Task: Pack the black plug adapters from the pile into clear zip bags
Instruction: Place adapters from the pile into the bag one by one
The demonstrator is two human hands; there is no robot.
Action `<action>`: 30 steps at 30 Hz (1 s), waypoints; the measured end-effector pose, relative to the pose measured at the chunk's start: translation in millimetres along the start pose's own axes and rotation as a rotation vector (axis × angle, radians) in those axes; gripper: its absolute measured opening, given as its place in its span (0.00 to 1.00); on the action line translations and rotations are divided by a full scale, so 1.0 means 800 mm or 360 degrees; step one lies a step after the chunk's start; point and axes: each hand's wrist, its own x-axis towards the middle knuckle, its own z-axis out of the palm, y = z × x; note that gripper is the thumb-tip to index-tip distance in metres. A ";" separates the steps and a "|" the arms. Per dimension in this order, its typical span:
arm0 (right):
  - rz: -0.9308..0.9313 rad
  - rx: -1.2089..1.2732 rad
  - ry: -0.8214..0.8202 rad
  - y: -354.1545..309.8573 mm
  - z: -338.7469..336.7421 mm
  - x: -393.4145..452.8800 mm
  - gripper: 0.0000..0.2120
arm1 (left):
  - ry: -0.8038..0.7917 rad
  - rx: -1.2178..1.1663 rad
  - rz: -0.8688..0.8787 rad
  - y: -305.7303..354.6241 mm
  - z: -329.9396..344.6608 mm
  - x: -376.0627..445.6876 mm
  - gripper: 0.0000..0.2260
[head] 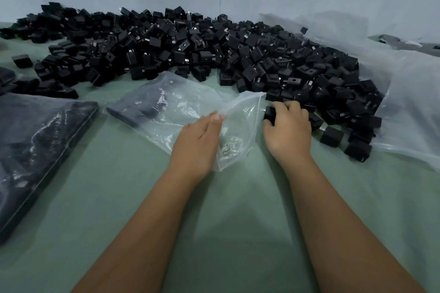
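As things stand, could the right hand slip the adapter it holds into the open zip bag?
Probably yes. The right hand grips an adapter right beside the mouth of the zip bag, which the left hand pinches open. Nothing lies between them.

Hands (240,131) at zip bag (181,107), adapter pile (214,54)
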 end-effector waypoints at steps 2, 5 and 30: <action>0.0052 0.0061 0.0044 0.001 -0.001 0.001 0.17 | -0.0001 0.0022 0.0001 0.000 0.001 0.000 0.18; 0.0190 0.0508 0.0281 -0.005 -0.009 0.002 0.13 | 0.0022 0.0015 -0.0023 -0.002 0.001 0.003 0.18; -0.0830 0.0167 0.0252 -0.055 -0.018 -0.037 0.08 | 0.0226 -0.0378 -0.0017 -0.011 -0.001 0.017 0.19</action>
